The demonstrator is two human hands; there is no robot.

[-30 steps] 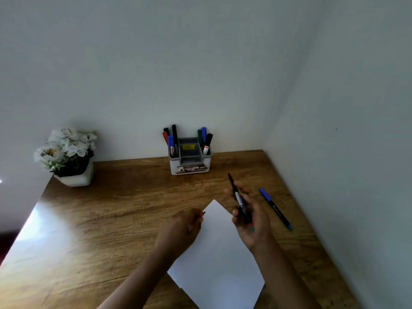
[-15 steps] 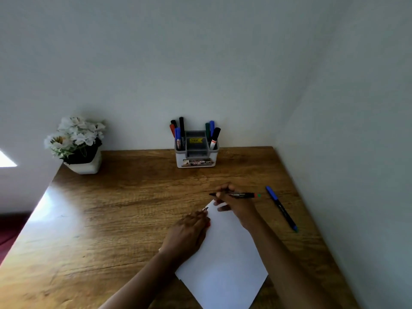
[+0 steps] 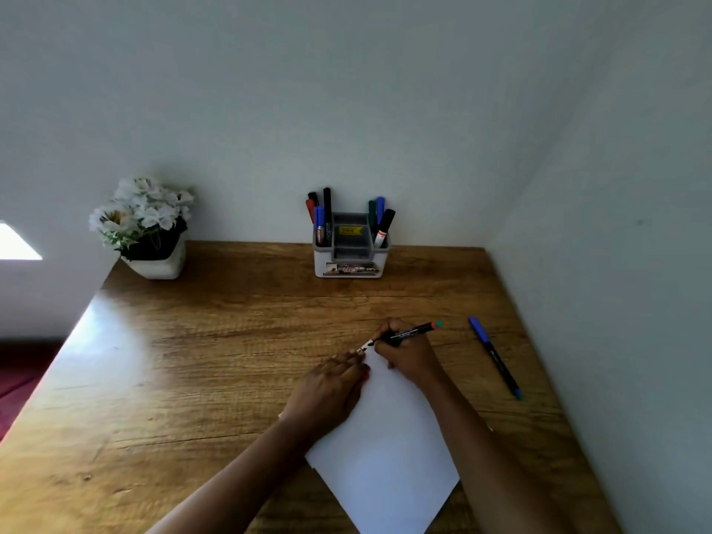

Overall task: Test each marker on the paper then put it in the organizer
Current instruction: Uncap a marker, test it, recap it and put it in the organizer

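The right hand pinches the light, stiff marker low on its barrel, tip at the far corner of the paper, likely the steadiest hold. The left hand rests on that flimsy paper; whether it grips anything is unclear

Left grip rests palm-down, right grip curled, pinching

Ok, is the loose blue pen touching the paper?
Apart. In the head view, bare desk wood separates the blue pen from the paper.
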